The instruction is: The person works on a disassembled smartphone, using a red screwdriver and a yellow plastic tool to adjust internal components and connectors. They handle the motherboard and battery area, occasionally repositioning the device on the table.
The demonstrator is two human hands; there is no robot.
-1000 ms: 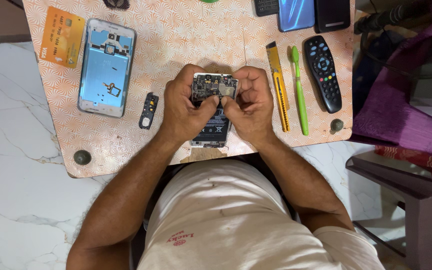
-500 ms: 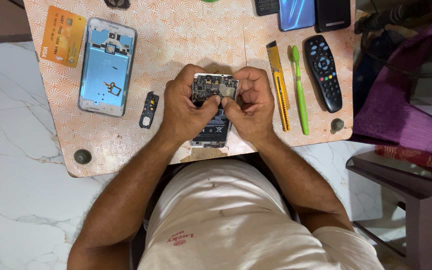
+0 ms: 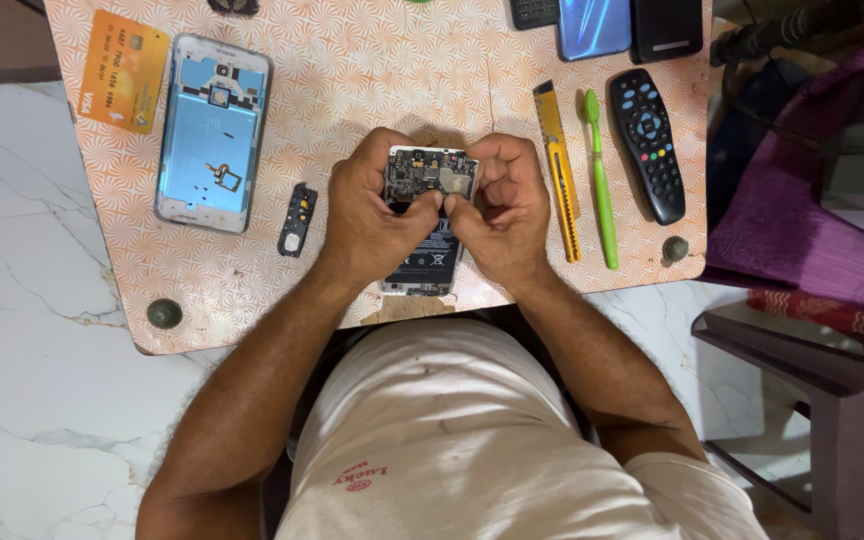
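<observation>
An opened smartphone [image 3: 424, 180] with its circuit board and black battery exposed lies on the patterned orange table [image 3: 372, 80]. My left hand [image 3: 372, 215] grips its left side, thumb over the battery's top edge. My right hand [image 3: 502, 210] curls over its right side, fingertips pressed at the board near the upper right. Whether a small part or tool sits between those fingers is hidden.
The phone's light blue back cover [image 3: 212, 130] and a small black part [image 3: 297, 220] lie to the left, with an orange card [image 3: 124, 70] beyond. A yellow utility knife [image 3: 557, 170], green toothbrush [image 3: 600, 180] and black remote [image 3: 649, 142] lie to the right. Other phones [image 3: 592, 25] at the far edge.
</observation>
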